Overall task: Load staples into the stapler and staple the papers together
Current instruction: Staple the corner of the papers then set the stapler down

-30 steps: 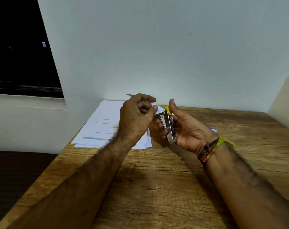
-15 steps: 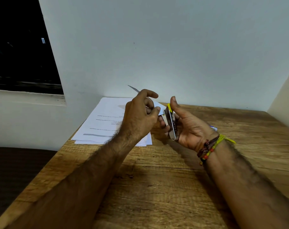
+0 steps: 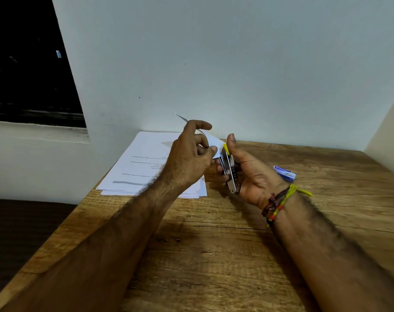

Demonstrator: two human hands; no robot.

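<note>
My right hand (image 3: 254, 174) grips a small metal stapler (image 3: 229, 174) with a yellow tip, held on edge above the table. My left hand (image 3: 191, 154) is just left of it and pinches a thin white sheet of paper (image 3: 215, 146) between thumb and fingers, right at the stapler's front end. The sheet's far edge sticks up behind my raised index finger. A stack of printed papers (image 3: 144, 163) lies flat on the table under and behind my left hand. Whether the sheet sits inside the stapler's jaws is hidden by my fingers.
A small blue and white staple box (image 3: 285, 173) lies on the wooden table (image 3: 214, 255) behind my right wrist. A white wall runs along the table's far edge, with a dark window at the upper left. The table's left edge drops off to a dark floor.
My left index finger has lifted and straightened, and the sheet's far edge now pokes up higher behind it. Both hands stay close together with the stapler in the same grip.
</note>
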